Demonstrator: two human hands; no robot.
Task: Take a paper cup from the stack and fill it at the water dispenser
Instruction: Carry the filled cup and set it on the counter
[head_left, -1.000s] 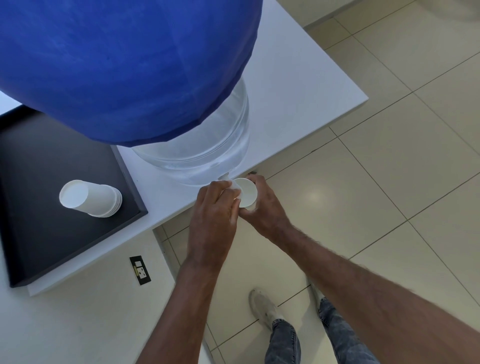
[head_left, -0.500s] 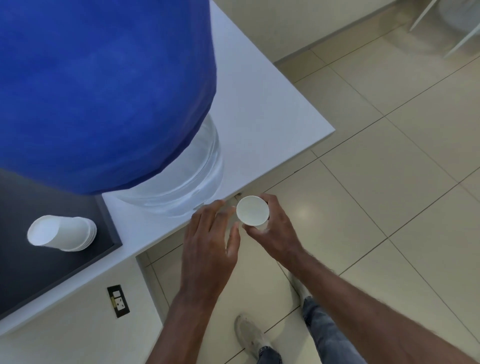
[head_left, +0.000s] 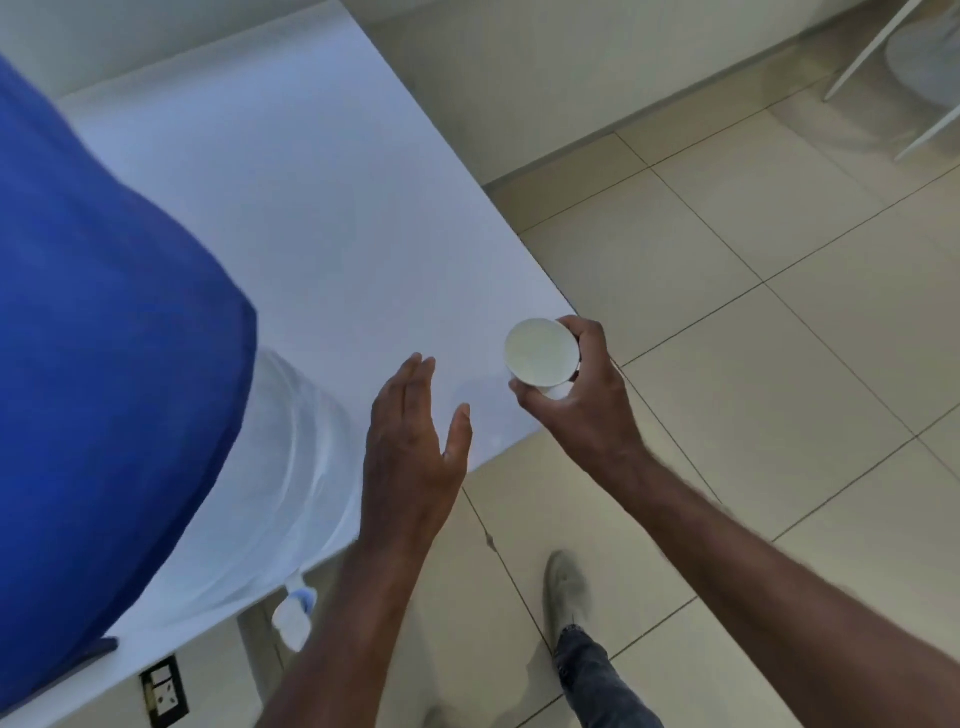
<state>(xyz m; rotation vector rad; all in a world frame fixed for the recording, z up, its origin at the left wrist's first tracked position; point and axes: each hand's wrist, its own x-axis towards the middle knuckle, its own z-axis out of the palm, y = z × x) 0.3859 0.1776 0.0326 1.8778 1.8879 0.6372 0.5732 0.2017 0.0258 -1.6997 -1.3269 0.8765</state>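
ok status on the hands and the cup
Right hand holding paper cup upright. Left hand open, empty. Dispenser tap off to the left; nothing in the way.

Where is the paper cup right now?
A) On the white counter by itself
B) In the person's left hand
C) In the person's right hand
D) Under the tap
C: the right hand is wrapped around the paper cup, while the left hand is open and holds nothing.

Blue-covered water bottle (head_left: 104, 322) cut off at left edge; paper cup (head_left: 542, 353) contents indiscernible.
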